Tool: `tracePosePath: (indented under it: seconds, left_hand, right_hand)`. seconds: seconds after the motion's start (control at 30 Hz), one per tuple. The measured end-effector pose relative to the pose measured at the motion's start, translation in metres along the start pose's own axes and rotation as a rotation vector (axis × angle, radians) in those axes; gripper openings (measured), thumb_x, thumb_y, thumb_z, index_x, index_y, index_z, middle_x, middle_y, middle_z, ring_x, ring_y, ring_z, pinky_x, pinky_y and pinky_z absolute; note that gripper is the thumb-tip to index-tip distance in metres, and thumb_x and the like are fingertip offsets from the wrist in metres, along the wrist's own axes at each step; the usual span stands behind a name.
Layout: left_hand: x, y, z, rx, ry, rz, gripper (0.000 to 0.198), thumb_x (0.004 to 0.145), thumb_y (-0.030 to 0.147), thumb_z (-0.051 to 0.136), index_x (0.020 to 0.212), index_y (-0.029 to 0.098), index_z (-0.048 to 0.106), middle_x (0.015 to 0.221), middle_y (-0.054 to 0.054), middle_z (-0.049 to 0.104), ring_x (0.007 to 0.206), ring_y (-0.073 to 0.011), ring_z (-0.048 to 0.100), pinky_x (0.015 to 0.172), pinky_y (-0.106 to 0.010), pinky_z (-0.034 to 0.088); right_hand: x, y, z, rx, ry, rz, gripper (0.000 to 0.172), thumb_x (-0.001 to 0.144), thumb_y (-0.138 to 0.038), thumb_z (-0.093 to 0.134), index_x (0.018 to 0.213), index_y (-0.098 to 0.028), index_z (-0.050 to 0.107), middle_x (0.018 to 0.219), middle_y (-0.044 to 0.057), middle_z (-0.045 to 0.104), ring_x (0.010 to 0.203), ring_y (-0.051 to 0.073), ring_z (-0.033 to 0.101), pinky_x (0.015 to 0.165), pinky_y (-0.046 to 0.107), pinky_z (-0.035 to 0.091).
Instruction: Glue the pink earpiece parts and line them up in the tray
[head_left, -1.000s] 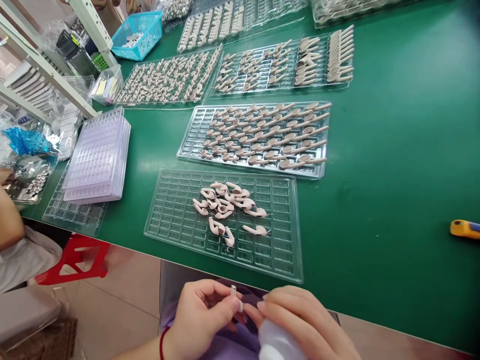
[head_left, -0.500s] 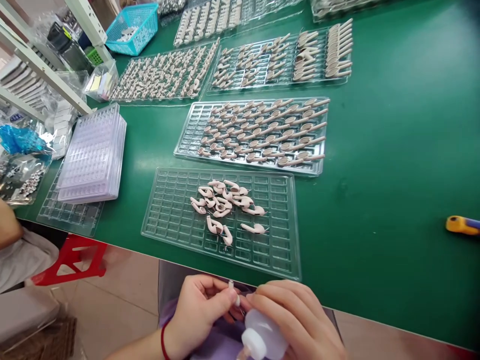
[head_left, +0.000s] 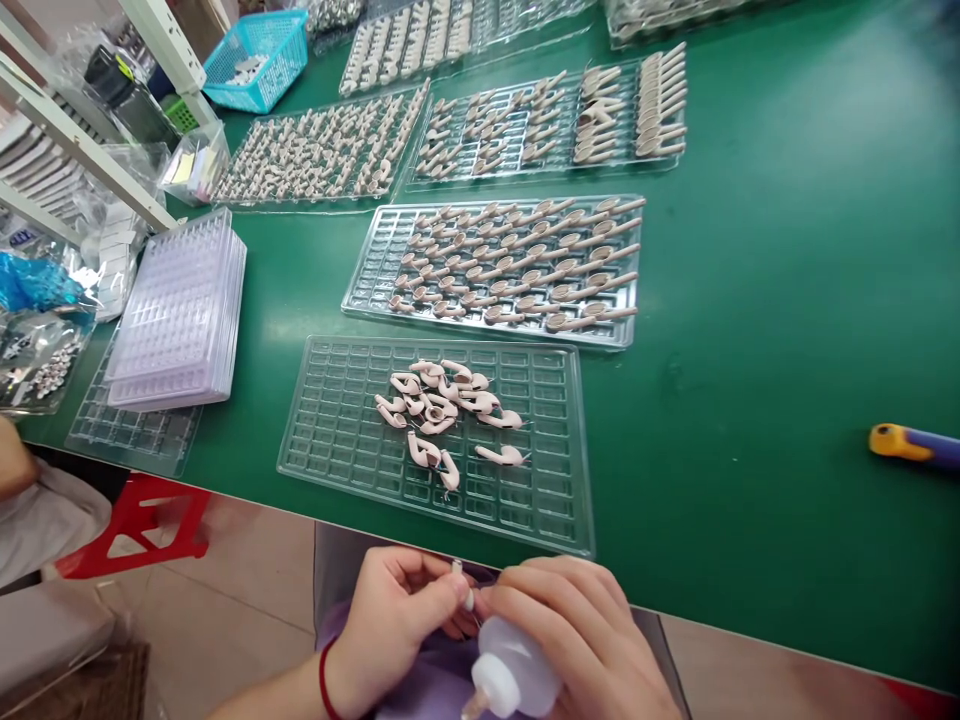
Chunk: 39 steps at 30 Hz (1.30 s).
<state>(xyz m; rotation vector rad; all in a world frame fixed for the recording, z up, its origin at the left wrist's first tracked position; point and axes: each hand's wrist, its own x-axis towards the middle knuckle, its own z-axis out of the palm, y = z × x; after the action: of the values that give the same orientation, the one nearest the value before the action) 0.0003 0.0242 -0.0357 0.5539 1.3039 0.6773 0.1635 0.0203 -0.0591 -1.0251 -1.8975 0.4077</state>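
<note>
Just below the table edge, my left hand [head_left: 409, 605] pinches a small white earbud shell [head_left: 466, 597] between thumb and fingers. My right hand [head_left: 577, 625] is wrapped round a translucent squeeze bottle [head_left: 517, 665] with a white cap, its tip pointing down and left. The right fingertips come close to the earbud shell; whether they touch it I cannot tell. In front of both hands lies a clear compartment tray [head_left: 330, 420], with a loose heap of pale earbud shells [head_left: 435, 395] on it, thin wires sticking out of some.
Behind it stands another tray [head_left: 367, 260] filled with rows of earbud halves, and further trays [head_left: 322, 150] lie beyond. Stacked clear trays [head_left: 172, 320] are at left, near a blue basket [head_left: 259, 65]. A yellow and purple tool handle [head_left: 911, 443] lies right. Another person's arm [head_left: 15, 465] shows at far left.
The whole view has shifted slightly, so the table's things appear a little further left. Both hands keep nearly the same pose and hold the same things.
</note>
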Motion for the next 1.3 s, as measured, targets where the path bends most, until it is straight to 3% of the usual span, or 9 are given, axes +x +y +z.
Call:
tracePosePath:
  seconds: [0.33,0.67,0.9,0.97,1.07,1.17,1.3]
  left_hand:
    - [0.000,0.001,0.001,-0.026,0.020,-0.001,0.037,0.065,0.047,0.084,0.063,0.011,0.073,0.055,-0.003,0.067,0.050,-0.0089,0.055,0.052,-0.019,0.044]
    - [0.000,-0.001,0.003,-0.042,0.055,0.018,0.033,0.066,0.043,0.084,0.063,0.012,0.075,0.055,-0.004,0.068,0.049,-0.0105,0.056,0.053,-0.021,0.046]
    - [-0.001,-0.001,-0.005,0.074,0.003,0.065,0.026,0.075,0.039,0.079,0.068,0.014,0.077,0.061,-0.005,0.071,0.054,-0.0127,0.059,0.056,-0.023,0.049]
    - [-0.007,0.005,-0.010,0.282,0.026,0.190,0.019,0.078,0.034,0.077,0.072,0.016,0.078,0.066,-0.006,0.073,0.059,-0.0140,0.062,0.059,-0.023,0.050]
    - [-0.017,0.016,-0.016,0.680,0.105,0.650,0.007,0.082,0.022,0.074,0.082,0.017,0.078,0.071,-0.006,0.073,0.065,-0.0149,0.065,0.063,-0.023,0.052]
    - [-0.024,0.023,-0.019,0.953,0.157,1.049,0.015,0.085,0.012,0.069,0.099,0.016,0.074,0.075,-0.006,0.071,0.066,-0.0150,0.064,0.062,-0.023,0.053]
    - [-0.025,0.026,-0.019,1.134,0.192,1.185,0.023,0.086,0.008,0.067,0.108,0.014,0.068,0.078,-0.006,0.069,0.068,-0.0161,0.063,0.062,-0.026,0.054]
  right_hand:
    - [0.000,0.000,0.002,0.057,0.009,0.015,0.023,0.084,-0.001,0.047,0.097,-0.015,0.062,0.080,0.005,0.074,0.071,0.017,0.062,0.073,0.034,0.040]
    - [0.000,0.000,0.002,0.040,0.011,0.015,0.020,0.083,-0.003,0.052,0.096,-0.014,0.061,0.079,0.005,0.073,0.069,0.017,0.063,0.073,0.034,0.041]
    - [0.004,0.001,-0.001,0.017,0.009,0.002,0.023,0.086,-0.003,0.049,0.099,-0.018,0.061,0.078,0.002,0.074,0.068,0.016,0.063,0.070,0.034,0.044]
    - [0.004,0.001,-0.005,0.057,-0.008,-0.001,0.019,0.087,-0.006,0.052,0.098,-0.018,0.061,0.078,0.003,0.073,0.068,0.016,0.063,0.069,0.033,0.046]
    - [0.001,0.003,-0.010,0.150,-0.022,0.019,0.016,0.087,-0.007,0.058,0.100,-0.017,0.061,0.078,0.005,0.070,0.069,0.017,0.063,0.066,0.032,0.051]
    - [-0.003,0.003,-0.012,0.186,0.002,0.050,0.020,0.085,-0.007,0.062,0.103,-0.017,0.061,0.078,0.005,0.070,0.069,0.017,0.063,0.063,0.031,0.054]
    - [-0.005,0.003,-0.011,0.182,0.027,0.065,0.021,0.086,-0.006,0.061,0.102,-0.018,0.061,0.077,0.004,0.070,0.067,0.017,0.064,0.061,0.031,0.056]
